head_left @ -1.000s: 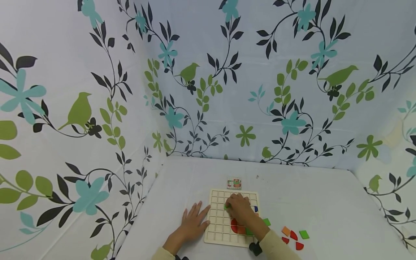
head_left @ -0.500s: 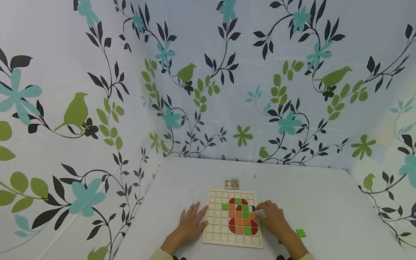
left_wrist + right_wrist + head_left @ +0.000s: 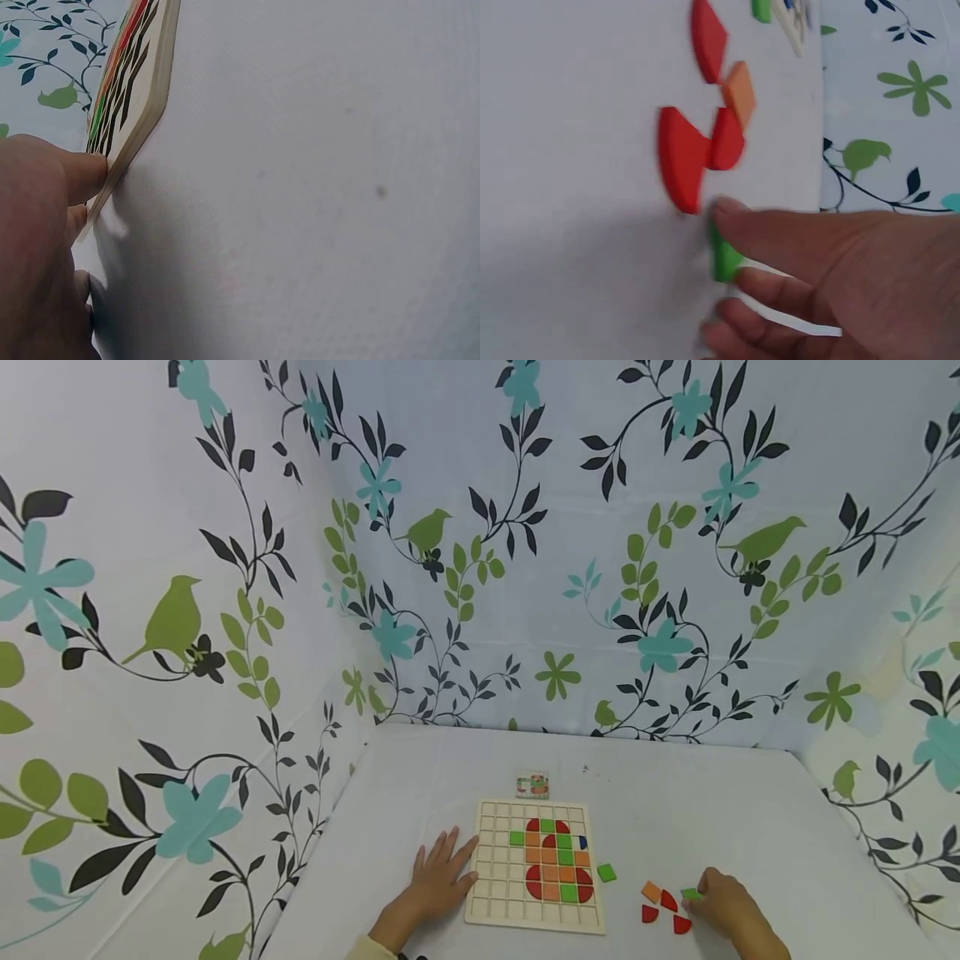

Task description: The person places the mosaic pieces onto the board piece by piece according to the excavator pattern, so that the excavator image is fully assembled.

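Observation:
A cream wooden grid board point(image 3: 495, 893) lies on the table, with red quarter-round, green, orange and blue pieces set in the right part of its grid. My left hand point(image 3: 435, 887) rests flat beside its left edge, fingers spread; the left wrist view shows the thumb point(image 3: 86, 176) against the board's edge. Off to the right, my right hand point(image 3: 727, 903) pinches a green square tile point(image 3: 724, 255) between thumb and fingers, low at the tabletop. Close by lie several red quarter-round pieces point(image 3: 681, 159) and an orange square tile point(image 3: 739, 94).
Another green square tile point(image 3: 606, 872) lies just right of the board. Behind the board is a small picture card point(image 3: 532, 784) with a coloured pattern. A patterned cloth point(image 3: 465, 527) hangs behind and at the sides of the white table point(image 3: 675, 802).
My right hand has moved off the board, where a green tile now sits in the grid, and across to the green tile at the right. My left hand stays at the board's edge.

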A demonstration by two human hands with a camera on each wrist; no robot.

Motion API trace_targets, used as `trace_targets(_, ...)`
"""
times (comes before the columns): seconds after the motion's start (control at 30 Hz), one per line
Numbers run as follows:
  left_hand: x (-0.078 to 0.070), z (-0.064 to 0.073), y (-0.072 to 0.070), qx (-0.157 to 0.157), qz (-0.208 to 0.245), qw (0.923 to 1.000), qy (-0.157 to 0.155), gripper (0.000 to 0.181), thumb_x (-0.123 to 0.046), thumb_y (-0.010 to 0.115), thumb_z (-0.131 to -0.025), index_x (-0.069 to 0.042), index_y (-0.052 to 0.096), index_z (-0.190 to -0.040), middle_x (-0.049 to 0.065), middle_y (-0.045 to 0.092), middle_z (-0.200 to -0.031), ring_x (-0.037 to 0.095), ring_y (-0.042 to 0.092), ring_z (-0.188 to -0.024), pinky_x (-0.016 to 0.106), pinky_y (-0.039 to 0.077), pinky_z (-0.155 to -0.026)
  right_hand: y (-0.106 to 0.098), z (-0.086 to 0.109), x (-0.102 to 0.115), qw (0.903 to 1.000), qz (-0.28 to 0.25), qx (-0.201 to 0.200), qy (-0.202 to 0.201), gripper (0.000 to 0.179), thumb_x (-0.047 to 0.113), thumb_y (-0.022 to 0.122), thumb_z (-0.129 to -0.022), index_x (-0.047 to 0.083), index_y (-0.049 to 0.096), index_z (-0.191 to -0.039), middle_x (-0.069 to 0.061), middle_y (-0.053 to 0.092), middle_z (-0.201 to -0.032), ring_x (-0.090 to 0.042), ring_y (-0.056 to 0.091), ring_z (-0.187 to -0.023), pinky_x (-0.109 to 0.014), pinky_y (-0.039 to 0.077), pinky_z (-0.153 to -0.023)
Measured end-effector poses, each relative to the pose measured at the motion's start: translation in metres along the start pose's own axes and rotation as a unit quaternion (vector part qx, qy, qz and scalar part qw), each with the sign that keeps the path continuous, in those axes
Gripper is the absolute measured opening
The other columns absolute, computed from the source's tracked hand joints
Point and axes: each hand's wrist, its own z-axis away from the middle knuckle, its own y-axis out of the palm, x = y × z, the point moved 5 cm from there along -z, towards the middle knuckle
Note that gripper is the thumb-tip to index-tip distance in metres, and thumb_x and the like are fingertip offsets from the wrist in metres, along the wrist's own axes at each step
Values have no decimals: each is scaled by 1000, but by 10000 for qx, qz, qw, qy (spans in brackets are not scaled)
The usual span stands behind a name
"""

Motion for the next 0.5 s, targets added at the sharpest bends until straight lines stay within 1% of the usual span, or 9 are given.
trace_targets(0.1,1,2,-1,-66,18,10000,47,63,-46,52,-109,-21,37,-165,24,20,-174,52,13,-159,80,1,-120,5,-7,3,9996,-46,-271,-101,27,9,78,-91,-8,60,-102,-17,63,-92,-28,60,-84,-50,57,-79)
trace_targets(0.17,2,2,0,-85,44,10000,16,63,-46,52,-109,-22,37,-165,23,19,-174,50,13,-160,79,0,-121,7,-12,5,9988,-115,-467,-125,26,4,75,-91,-10,61,-107,-22,61,-97,-31,62,-89,-54,58,-84)
trace_targets(0.3,4,0,3,-81,61,9999,-59,63,-46,51,-109,-24,36,-166,19,17,-176,47,10,-162,77,-1,-123,10,-20,10,9968,-314,-696,-245,30,1,72,-92,-12,62,-117,-29,59,-108,-41,62,-101,-60,55,-93)
trace_targets(0.5,7,-2,5,-157,10,9999,-7,63,-47,51,-108,-25,36,-166,19,18,-175,47,11,-161,77,0,-122,16,-28,15,9925,-745,-841,-493,34,2,70,-95,-10,62,-126,-36,56,-123,-53,55,-117,-68,50,-101)
